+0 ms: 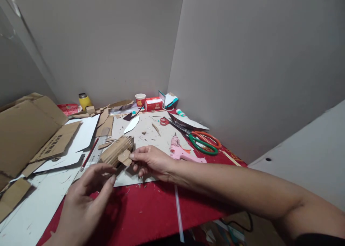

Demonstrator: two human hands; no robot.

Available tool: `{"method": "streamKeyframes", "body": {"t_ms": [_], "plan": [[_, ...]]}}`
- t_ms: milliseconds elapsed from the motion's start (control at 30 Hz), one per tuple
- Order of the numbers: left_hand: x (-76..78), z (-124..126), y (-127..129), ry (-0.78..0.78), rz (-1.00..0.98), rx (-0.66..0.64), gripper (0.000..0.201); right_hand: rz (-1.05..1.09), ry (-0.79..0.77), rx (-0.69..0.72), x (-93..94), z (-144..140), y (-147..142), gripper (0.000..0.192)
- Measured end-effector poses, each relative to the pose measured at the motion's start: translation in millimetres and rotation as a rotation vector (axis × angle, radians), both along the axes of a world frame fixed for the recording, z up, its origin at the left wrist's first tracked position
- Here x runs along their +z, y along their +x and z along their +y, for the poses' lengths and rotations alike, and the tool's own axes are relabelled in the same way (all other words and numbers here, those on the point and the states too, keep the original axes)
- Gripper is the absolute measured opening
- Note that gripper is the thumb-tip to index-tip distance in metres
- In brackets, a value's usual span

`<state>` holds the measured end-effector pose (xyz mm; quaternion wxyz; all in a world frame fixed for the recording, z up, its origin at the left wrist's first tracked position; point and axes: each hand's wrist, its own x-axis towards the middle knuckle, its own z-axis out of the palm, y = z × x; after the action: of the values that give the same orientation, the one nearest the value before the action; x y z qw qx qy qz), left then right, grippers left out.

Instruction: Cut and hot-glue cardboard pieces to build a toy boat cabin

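Between finger and thumb, my right hand (152,162) pinches a small folded piece of brown cardboard (124,158). This piece sits against the near side of a corrugated cardboard roll (116,150); whether it is fixed there I cannot tell. My left hand (87,192) is just below the roll's near end, fingers curved and a gap between thumb and forefinger. No object shows in it. Right of the roll, a pink glue gun (176,149) lies on the white work sheet (145,131).
Big scissors with green and orange handles (203,145) lie at the right. A pencil (89,154), a clear ruler (98,147) and cardboard sheets (55,141) are on the left. Behind stand a yellow bottle (84,101), a paper cup (140,100) and a red box (153,104).
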<state>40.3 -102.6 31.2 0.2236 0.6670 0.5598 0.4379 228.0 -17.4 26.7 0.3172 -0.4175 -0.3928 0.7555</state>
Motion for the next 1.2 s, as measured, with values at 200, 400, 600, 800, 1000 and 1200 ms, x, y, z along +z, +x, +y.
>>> {"method": "streamKeyframes", "body": {"t_ms": [200,400,600,800,1000,1200], "plan": [[19.1,13.6,0.8,-0.098,0.011,-0.130,0.035,-0.078,0.285,0.171,16.9,-21.0,9.4,0.011],[33.0,15.6,15.8,-0.459,-0.436,-0.247,0.023,0.033,0.273,0.198,18.4,-30.2,14.7,0.030],[10.4,4.6,31.2,-0.528,-0.687,-0.183,0.030,0.178,0.215,0.037,-1.5,-34.6,11.2,0.040],[9.2,2.0,24.8,-0.448,-0.478,-0.111,0.025,0.124,0.369,0.089,0.8,-12.0,18.8,0.037],[24.5,11.3,8.1,-0.026,-0.126,0.060,0.017,-0.044,0.447,0.229,6.4,8.2,20.4,0.016],[22.8,5.2,5.2,-0.138,-0.197,0.084,0.020,-0.022,0.430,0.097,-0.5,17.3,13.4,0.024]]}}
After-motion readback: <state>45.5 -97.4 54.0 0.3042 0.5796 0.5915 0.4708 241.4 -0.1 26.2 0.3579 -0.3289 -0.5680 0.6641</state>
